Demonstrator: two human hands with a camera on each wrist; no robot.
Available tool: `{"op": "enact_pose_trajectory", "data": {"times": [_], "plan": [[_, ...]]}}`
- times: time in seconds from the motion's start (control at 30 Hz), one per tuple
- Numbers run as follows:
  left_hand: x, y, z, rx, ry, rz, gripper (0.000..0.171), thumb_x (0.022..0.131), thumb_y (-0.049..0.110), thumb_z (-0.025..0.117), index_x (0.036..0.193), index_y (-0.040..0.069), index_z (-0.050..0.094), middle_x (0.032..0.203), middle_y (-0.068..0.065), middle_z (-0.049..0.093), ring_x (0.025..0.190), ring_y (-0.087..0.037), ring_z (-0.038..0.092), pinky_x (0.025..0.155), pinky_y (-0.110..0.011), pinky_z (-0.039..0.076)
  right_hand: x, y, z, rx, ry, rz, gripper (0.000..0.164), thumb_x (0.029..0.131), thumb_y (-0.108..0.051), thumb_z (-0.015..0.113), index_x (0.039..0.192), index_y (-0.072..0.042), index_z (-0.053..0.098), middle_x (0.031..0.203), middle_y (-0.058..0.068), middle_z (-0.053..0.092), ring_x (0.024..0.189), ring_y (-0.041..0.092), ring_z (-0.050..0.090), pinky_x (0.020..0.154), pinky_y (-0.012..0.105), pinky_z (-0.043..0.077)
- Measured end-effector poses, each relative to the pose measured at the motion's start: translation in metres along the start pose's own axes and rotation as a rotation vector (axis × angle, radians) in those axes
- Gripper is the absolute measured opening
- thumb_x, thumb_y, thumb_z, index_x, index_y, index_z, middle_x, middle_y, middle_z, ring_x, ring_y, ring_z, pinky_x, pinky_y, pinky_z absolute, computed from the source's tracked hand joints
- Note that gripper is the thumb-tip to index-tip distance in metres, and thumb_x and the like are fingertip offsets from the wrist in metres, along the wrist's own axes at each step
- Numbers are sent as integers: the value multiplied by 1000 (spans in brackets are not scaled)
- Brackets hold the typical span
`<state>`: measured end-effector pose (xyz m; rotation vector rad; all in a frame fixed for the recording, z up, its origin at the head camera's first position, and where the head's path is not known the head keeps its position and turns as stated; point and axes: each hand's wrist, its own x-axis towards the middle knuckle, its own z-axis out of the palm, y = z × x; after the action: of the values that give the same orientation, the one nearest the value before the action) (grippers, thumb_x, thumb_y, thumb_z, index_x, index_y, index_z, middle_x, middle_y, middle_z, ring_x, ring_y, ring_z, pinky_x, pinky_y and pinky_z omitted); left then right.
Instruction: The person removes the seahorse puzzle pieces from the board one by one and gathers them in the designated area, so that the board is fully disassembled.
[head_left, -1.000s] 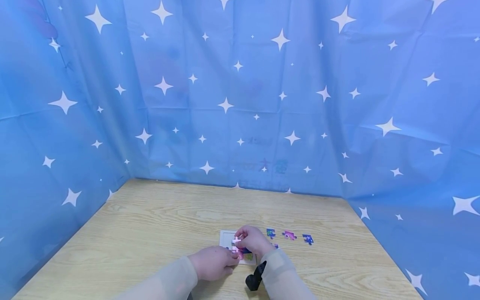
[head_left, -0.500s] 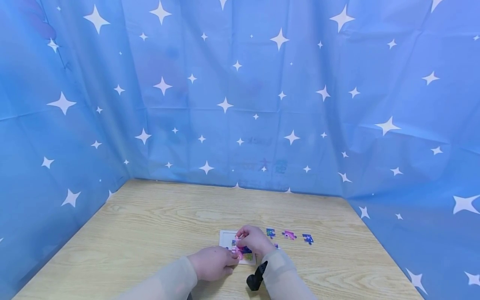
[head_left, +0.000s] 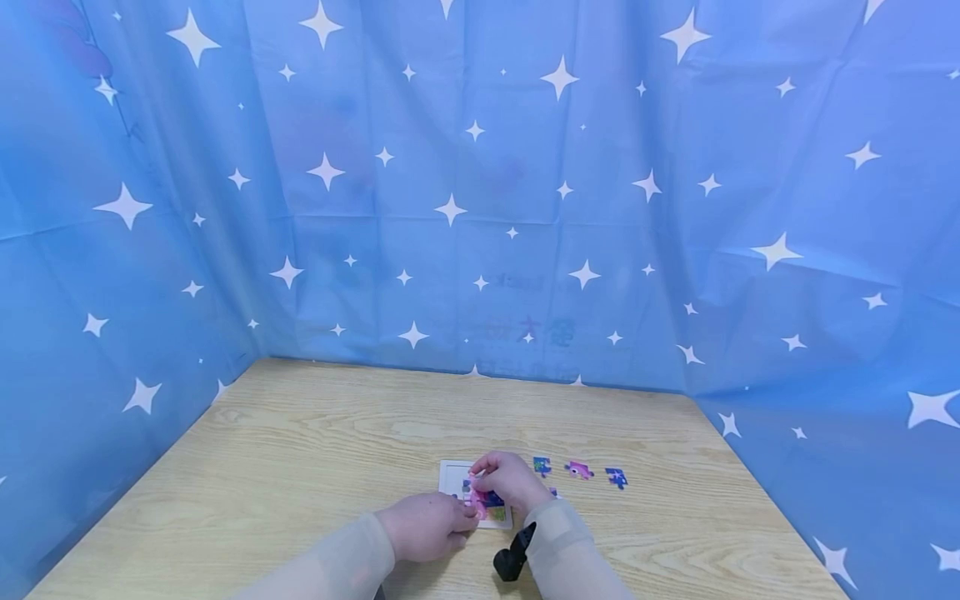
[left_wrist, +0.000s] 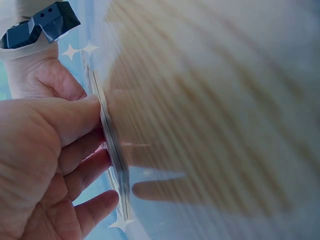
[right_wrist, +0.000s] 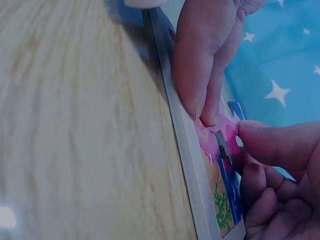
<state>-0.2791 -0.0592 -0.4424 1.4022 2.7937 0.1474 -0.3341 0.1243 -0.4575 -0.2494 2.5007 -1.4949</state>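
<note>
A shallow white puzzle tray [head_left: 452, 463] lies on the table, partly filled with pink, blue and green puzzle pieces. My right hand [head_left: 512, 482] is over its right side, pinching a pink puzzle piece [right_wrist: 232, 139] between thumb and fingers. That piece is tilted against the pink pieces in the tray in the right wrist view. From the near left, my left hand [head_left: 426, 525] rests fairly straight fingertips on the tray and the pink pieces by its near rim. In the left wrist view its thumb [left_wrist: 82, 114] touches the tray's edge. The hands hide part of the puzzle.
To the right of the tray lie a blue-green puzzle piece [head_left: 542, 467], a pink piece with an eye [head_left: 579, 471] and a dark blue piece [head_left: 617, 477]. Another piece shows partly behind the right wrist. A blue star-printed curtain [head_left: 480, 208] surrounds the wooden table [head_left: 337, 433].
The pink piece in my right fingers has turned and come lower against the others, its pale glare gone. Both hands have hardly shifted, and the loose pieces stay put.
</note>
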Motion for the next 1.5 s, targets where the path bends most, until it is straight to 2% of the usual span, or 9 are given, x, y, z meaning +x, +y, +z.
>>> {"op": "enact_pose_trajectory", "data": {"times": [0.33,0.57,1.1,1.5], "plan": [[0,0,0,-2,-2,-4,27,92,24,64,119,18,68,127,3,62,117,-11,57,97,-26,46,0,0,0,23,-1,-4,12,85,-5,69,97,-4,67,79,5,59,72,19,53,67,31,43],[0,0,0,4,12,7,18,92,23,64,109,19,69,127,3,62,115,-11,58,96,-25,47,0,-1,0,31,2,-9,11,85,-4,68,95,-2,67,83,5,61,74,18,56,68,30,45],[-1,1,-3,-6,0,-1,12,92,22,65,103,19,68,127,3,62,115,-12,58,96,-26,48,-1,1,-3,63,-30,-36,11,86,-3,67,97,-1,66,78,6,60,70,18,56,66,30,46],[-1,1,-3,-2,-1,0,20,92,22,64,111,19,69,127,4,62,116,-12,58,97,-27,47,-2,0,-3,70,-23,-15,10,87,-4,67,97,-2,66,79,6,60,72,19,55,69,31,44]]}}
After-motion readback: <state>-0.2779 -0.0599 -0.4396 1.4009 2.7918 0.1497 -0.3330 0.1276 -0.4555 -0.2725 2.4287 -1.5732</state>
